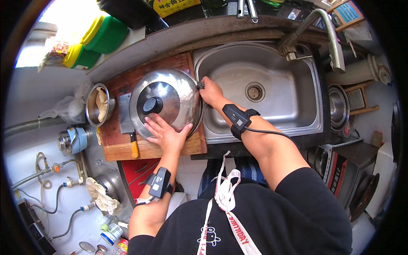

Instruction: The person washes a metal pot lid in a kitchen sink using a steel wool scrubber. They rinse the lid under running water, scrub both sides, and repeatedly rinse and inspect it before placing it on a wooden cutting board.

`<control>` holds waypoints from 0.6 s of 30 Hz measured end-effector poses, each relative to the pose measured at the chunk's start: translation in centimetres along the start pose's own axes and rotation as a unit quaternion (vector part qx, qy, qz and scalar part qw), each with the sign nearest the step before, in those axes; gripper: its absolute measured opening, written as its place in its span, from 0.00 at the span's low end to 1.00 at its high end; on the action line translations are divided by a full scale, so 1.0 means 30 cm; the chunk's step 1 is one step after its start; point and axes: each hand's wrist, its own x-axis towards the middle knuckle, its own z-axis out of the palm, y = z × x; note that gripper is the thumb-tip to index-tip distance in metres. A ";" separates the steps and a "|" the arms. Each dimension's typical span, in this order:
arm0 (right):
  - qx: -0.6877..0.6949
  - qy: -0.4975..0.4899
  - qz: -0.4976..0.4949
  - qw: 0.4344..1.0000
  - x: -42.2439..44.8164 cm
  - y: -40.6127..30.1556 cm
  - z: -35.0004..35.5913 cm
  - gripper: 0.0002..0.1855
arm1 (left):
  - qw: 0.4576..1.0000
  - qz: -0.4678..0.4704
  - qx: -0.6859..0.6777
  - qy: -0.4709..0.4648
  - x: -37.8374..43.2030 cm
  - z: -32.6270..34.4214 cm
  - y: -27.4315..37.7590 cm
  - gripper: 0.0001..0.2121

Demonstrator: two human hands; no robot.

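A domed steel pot lid [186, 92] with a black knob [152, 105] lies on the wooden board [111, 145] beside the sink. My left hand [167, 132] rests on the lid's near side, fingers spread, the fingertips just below the knob. At the lid's right edge, my right hand [210, 91] grips a dark steel wool scrubber [200, 85] against the rim. More dark scrubber shows below that hand; the palm side is hidden. A cleaver [125, 113] with a yellow handle lies left of the lid, its blade partly covered.
Right of the board is a steel sink [280, 105] with a tall faucet [334, 47] at its back corner. A steel bowl [110, 110] holding a beige cloth-like piece stands on the board's left. Green tubs [106, 35] sit on the ledge; stacked bowls [338, 108] stand beyond the sink.
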 end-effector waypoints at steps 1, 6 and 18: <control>-0.005 -0.018 0.005 1.000 0.010 -0.002 -0.004 0.14 | 1.000 0.021 0.002 -0.013 0.002 -0.017 -0.026 0.59; 0.002 -0.031 0.003 0.999 0.032 0.005 -0.007 0.15 | 0.989 0.141 0.037 -0.022 0.100 -0.068 -0.167 0.62; 0.064 -0.015 0.121 0.991 -0.379 0.019 0.091 0.16 | 0.993 0.118 0.003 -0.019 0.049 0.018 -0.179 0.64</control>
